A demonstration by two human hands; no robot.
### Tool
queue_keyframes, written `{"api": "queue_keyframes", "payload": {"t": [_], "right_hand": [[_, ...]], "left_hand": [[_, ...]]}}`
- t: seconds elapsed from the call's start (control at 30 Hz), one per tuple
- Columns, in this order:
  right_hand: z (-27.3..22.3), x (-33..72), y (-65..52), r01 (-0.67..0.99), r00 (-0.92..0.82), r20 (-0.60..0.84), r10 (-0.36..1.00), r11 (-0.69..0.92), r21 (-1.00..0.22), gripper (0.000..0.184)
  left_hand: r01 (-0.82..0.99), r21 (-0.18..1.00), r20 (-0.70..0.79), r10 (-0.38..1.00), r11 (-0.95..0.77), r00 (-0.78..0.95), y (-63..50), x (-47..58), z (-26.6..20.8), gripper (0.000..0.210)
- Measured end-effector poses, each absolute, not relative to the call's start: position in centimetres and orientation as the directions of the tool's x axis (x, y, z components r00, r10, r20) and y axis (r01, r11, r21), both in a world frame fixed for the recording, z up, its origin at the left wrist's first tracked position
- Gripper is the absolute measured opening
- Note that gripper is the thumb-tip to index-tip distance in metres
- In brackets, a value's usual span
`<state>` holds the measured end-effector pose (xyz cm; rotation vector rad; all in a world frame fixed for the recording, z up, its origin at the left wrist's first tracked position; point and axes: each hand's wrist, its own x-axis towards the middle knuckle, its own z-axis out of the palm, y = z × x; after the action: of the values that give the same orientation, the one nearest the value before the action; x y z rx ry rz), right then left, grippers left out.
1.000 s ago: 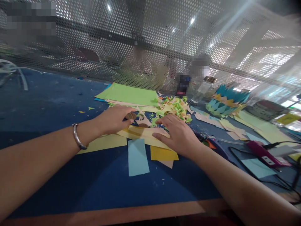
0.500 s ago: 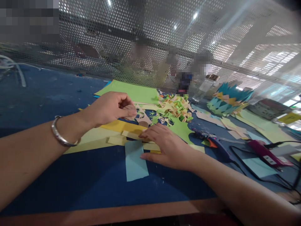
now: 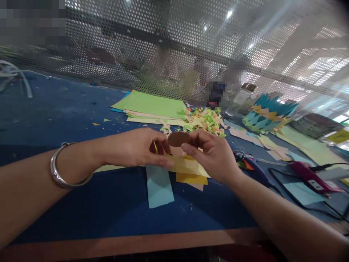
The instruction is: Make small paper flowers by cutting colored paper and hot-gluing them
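Observation:
A brown round paper disc point(image 3: 178, 139) is pinched at its right edge between the thumb and fingers of my right hand point(image 3: 215, 153). It is held above the paper pieces on the table. Close to the disc's left edge is my left hand point(image 3: 144, 149), fingers curved and thumb apart; whether a fingertip touches the disc I cannot tell. Beneath the hands lie a pale yellow strip point(image 3: 188, 166), a deeper yellow piece point(image 3: 192, 178) and a light blue rectangle of paper point(image 3: 160, 189).
Stacked green sheets point(image 3: 158, 103) and a heap of curled paper scraps point(image 3: 205, 122) lie behind the hands. To the right are a blue glue gun point(image 3: 257, 173), a purple power strip point(image 3: 311, 178) with cables, a bottle point(image 3: 238, 102) and a zigzag-edged paper crown point(image 3: 268, 114).
My right hand has lifted from the paper strips and now holds the brown disc. My left hand has moved down and right, its fingers spreading beside the disc.

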<state>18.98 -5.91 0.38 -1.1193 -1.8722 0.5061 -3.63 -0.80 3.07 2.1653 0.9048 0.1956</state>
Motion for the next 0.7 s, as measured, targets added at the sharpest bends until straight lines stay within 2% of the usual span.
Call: {"api": "queue_keyframes", "payload": {"t": [0.07,0.13,0.27,0.4,0.5,0.63,0.7], "right_hand": [[0.4,19.3,-5.7,0.525,-0.180,0.466,0.866,0.485,-0.699,0.015],[0.3,19.5,-5.6,0.535,-0.168,0.454,0.875,0.468,-0.703,0.017],[0.3,19.6,-5.5,0.522,-0.205,0.421,0.883,0.463,-0.716,0.015],[0.4,19.8,-5.6,0.529,-0.243,0.344,0.907,0.421,-0.737,0.017],[0.4,20.0,-5.6,0.469,-0.290,0.262,0.920,0.376,-0.799,0.023],[0.2,20.0,-5.5,0.406,-0.368,0.189,0.911,0.340,-0.848,0.025],[0.1,20.0,-5.5,0.416,-0.381,0.180,0.907,0.342,-0.842,0.025]], "left_hand": [[0.599,0.576,-0.148,0.649,-0.556,0.746,-0.7,-4.1,2.8,0.048],[0.630,0.501,-0.143,0.661,-0.594,0.737,-0.9,-4.2,2.6,0.047],[0.657,0.485,-0.174,0.673,-0.577,0.719,-1.1,-4.1,2.5,0.032],[0.649,0.589,-0.240,0.663,-0.481,0.709,-0.6,-4.1,2.6,0.029],[0.579,0.707,-0.191,0.679,-0.406,0.709,-0.2,-4.1,2.8,0.020],[0.348,0.924,-0.095,0.790,-0.156,0.606,0.1,-3.8,3.0,0.011],[0.218,0.976,-0.111,0.817,-0.019,0.566,0.0,-3.5,2.8,0.014]]}}
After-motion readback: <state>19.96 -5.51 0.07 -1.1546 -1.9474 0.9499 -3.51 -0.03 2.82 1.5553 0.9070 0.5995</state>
